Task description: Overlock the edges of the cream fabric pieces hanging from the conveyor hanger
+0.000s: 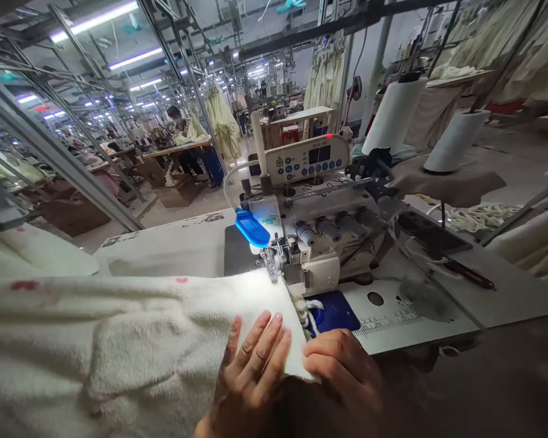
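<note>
Two hands (pixel 251 371) pressing cloth (pixel 141 340), lengthwise left-right

— Where were the hands?
— The left hand (pixel 251 371) lay flat, fingers spread, on the cream towelling cloth (pixel 141 340). The right hand (pixel 342 371) sat just beside it, fingers bent at the cloth's right edge, its grip hidden.
— And the cloth?
— Its far corner lay under the presser foot (pixel 271 261) of the overlock machine (pixel 319 237), below a blue guard (pixel 252 229). A control panel (pixel 307 159) stood behind, with two white thread cones (pixel 393 115) to the right
</note>
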`<state>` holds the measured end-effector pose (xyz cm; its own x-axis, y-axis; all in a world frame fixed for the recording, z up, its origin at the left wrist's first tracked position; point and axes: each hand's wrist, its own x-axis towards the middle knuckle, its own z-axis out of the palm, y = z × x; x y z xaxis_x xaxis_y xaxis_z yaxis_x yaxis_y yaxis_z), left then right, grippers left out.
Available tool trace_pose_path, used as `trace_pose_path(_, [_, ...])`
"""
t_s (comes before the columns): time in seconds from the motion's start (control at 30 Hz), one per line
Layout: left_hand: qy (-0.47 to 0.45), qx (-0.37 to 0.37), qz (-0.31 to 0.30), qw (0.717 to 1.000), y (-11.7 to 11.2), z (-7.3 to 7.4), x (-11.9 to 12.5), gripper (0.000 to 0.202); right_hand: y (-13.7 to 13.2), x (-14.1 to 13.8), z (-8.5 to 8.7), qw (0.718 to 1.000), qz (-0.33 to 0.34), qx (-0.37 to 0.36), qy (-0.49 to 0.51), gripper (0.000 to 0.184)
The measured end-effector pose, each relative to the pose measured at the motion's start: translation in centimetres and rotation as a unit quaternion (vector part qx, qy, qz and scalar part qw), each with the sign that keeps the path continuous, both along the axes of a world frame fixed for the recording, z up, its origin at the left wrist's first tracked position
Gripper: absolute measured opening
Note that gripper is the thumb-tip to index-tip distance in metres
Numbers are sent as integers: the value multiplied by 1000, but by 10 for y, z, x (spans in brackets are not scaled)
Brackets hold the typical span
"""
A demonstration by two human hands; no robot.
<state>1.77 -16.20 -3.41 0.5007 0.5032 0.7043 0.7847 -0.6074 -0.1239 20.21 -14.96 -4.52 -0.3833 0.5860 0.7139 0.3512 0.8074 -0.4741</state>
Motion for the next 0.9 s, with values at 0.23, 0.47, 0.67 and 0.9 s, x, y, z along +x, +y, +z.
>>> trace_pose_path(0.23, [49,-49,-2,998,16,16,-13,46,21,-10,2,998,-49,27,35,14])
trace_pose_path(0.47, [93,-124,49,987,39,24,-22,54,54,-20,3,991,-84,80,63,13])
trace_pose_path(0.67, [116,-224,86,964,62,36,-29,48,75,-26,9,991,-126,37,9,10])
trace_pose_path(0.9, [129,-295,81,943,105,61,-26,30,51,-28,6,979,-190,47,53,19])
